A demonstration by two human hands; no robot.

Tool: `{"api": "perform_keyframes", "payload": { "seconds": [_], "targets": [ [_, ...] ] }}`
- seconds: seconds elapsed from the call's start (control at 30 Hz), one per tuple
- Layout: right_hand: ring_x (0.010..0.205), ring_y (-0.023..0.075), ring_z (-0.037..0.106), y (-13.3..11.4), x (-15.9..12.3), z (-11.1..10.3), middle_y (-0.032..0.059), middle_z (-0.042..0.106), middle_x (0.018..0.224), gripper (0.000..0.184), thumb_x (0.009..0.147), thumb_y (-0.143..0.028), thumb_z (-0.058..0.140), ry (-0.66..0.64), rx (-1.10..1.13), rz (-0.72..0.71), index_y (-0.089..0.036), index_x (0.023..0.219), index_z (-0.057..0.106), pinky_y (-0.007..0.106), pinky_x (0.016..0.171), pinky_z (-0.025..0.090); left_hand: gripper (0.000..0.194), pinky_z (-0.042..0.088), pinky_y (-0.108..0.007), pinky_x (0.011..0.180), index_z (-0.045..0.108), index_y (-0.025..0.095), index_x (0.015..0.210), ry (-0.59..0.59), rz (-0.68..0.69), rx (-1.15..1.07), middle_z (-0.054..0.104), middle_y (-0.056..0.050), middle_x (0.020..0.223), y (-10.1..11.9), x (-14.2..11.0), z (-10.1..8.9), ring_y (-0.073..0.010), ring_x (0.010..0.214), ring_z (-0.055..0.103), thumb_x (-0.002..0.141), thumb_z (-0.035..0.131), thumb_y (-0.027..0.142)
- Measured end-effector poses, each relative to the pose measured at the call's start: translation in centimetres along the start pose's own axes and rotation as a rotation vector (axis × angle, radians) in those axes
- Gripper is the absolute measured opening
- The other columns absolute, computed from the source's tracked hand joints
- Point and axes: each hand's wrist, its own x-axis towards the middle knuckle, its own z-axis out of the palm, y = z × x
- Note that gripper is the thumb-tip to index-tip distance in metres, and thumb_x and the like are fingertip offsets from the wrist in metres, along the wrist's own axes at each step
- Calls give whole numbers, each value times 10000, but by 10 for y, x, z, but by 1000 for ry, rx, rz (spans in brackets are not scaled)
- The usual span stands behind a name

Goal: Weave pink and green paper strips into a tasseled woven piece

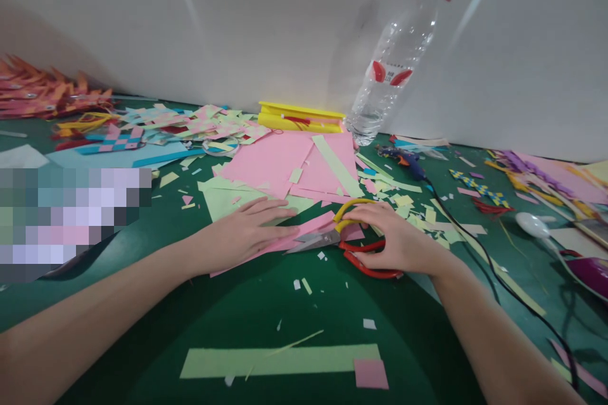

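My left hand (242, 231) lies flat with its fingers stretched out over a strip of pink paper (313, 226). Its palm side and part of the strip are hidden. In my right hand (401, 237) is a pair of scissors (319, 240) with one yellow and one red handle loop, my fingers through the loops. The blades point left, along the pink strip and close to my left fingertips. Whether they are cutting into the paper I cannot tell. Light green paper (221, 199) lies just beyond my left hand, overlapping larger pink sheets (266, 161).
A clear plastic bottle (394, 50) leans at the back by a yellow folded piece (275, 117). At right are a blue glue gun (415, 166) with a black cord (475, 240), and a white spoon (532, 224). Paper scraps (213, 123) litter the green table (266, 304); a green strip (285, 361) lies in front.
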Motion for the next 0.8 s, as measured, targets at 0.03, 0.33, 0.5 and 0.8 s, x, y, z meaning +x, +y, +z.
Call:
{"api": "perform_keyframes", "payload": {
  "seconds": [0.03,0.33,0.5,0.8],
  "targets": [
    [1229,293,496,0,0,1,66,600,1255,466,730,-309,664,1,5,-5,-286,1192,603,491,1020,404,374,310,-429,1106,460,312,1369,-4,0,-23,485,-52,1424,0,0,0,-226,1360,363,1018,339,259],
    [1216,302,505,3,1,0,62,596,1260,447,742,-299,658,-5,-41,-57,-301,1188,626,486,1011,412,399,294,-450,1124,451,299,1386,0,-21,-57,475,-61,1431,-5,-3,4,-217,1365,350,1025,290,244],
    [1221,298,497,0,3,6,83,564,1288,479,736,-301,660,-5,-67,-5,-258,1211,610,485,1032,397,401,318,-458,1108,447,291,1391,-3,-16,-35,470,-64,1432,-6,-3,7,-227,1360,348,1026,287,256],
    [1148,260,540,-10,4,3,57,599,1214,404,741,-268,636,-39,-24,-29,-278,1145,647,443,1011,431,438,284,-466,1127,386,326,1423,-50,-26,-22,437,-44,1460,-7,-3,6,-226,1382,311,1014,318,184]
  ]
}}
